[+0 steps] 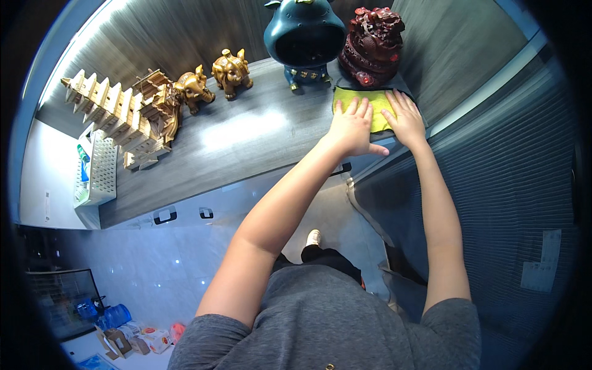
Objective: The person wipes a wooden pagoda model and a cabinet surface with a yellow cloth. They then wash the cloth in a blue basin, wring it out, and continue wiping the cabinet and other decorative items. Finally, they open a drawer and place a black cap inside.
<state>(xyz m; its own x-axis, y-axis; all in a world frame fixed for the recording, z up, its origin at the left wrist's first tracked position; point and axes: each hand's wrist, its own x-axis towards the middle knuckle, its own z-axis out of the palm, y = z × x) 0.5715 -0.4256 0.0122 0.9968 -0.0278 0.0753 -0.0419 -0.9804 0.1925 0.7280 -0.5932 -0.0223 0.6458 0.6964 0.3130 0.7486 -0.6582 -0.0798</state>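
A yellow-green cloth [380, 124] with a dark edge lies spread at the right end of the grey wood-grain shelf [194, 185]. Pressed flat on its left part is my left hand [352, 129], fingers apart and thumb reaching past the cloth's front edge. My right hand [407, 118] rests on the cloth's right part, close to the side panel. Just behind the cloth stands a dark red carved figurine [373, 48]. A large teal animal-shaped figure [303, 27] with a wide open mouth is to its left.
Two golden elephant figurines [232, 74] [194, 88], a wooden pagoda model [115, 115] and a white perforated basket [102, 171] line the shelf leftward. White drawers with dark handles [165, 215] are below. A ribbed panel [508, 194] borders the right. Boxes [155, 340] lie at lower left.
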